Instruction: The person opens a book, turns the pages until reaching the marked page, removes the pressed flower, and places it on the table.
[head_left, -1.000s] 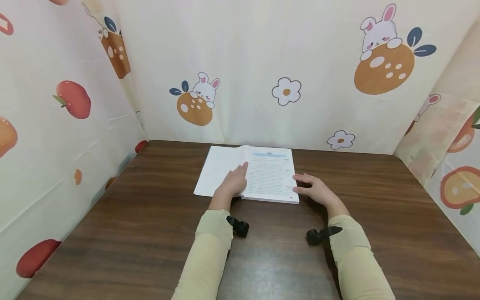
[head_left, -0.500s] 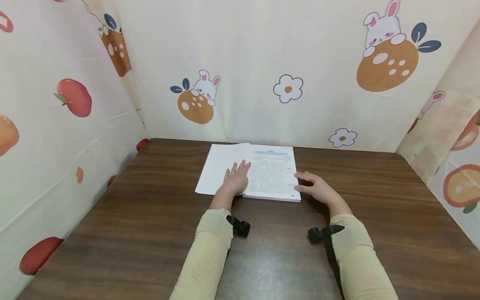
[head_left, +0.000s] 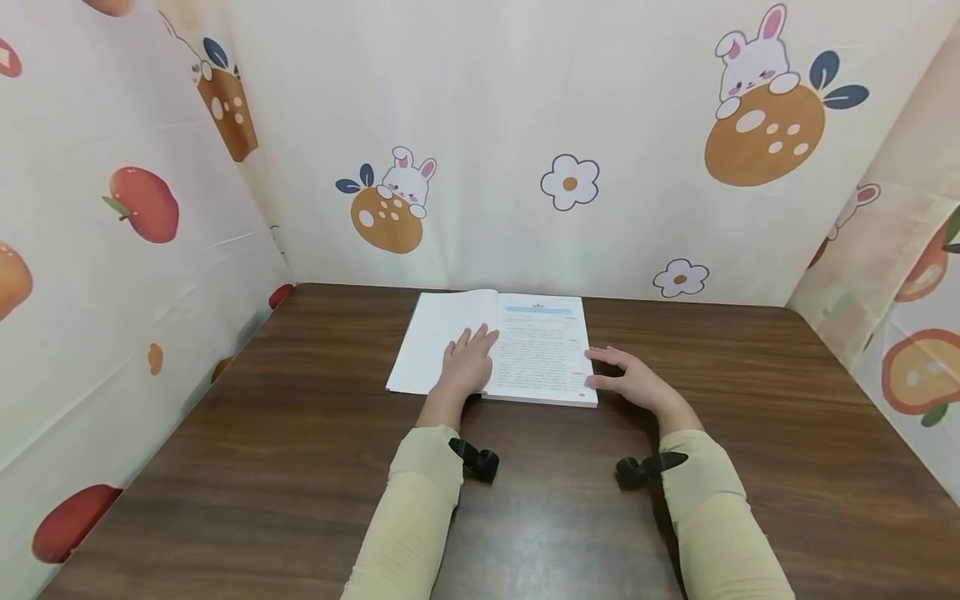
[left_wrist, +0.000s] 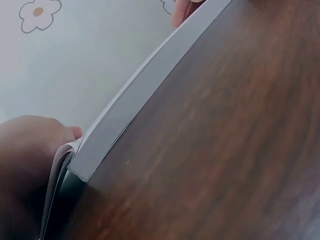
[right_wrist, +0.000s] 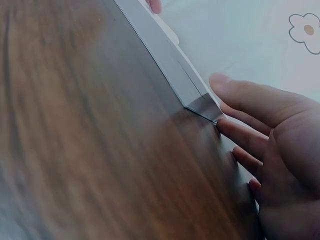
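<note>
An open book (head_left: pixel 536 350) lies on the brown table, its thick stack of printed pages to the right and a blank white left page (head_left: pixel 442 325). My left hand (head_left: pixel 468 362) rests palm down on that left page beside the spine, fingers straight and spread. At the book's right edge is my right hand (head_left: pixel 633 379). In the right wrist view, the right hand (right_wrist: pixel 280 135) has its thumb by the top of the page edge and its loosely bent fingers along the side, near the lower corner. The left wrist view shows the book's lower edge (left_wrist: pixel 130 100) from the side.
A wooden table (head_left: pixel 262 483) spreads around the book. A pale patterned curtain (head_left: pixel 495 100) stands behind the table's far edge and along both sides. Black wrist straps (head_left: pixel 480 462) with cameras sit over the cream sleeves (head_left: pixel 408 517).
The left hand's fingers have spread apart and shifted on the left page from a pointing pose at the spine. The right hand stays at the book's right edge. The head view has tilted slightly.
</note>
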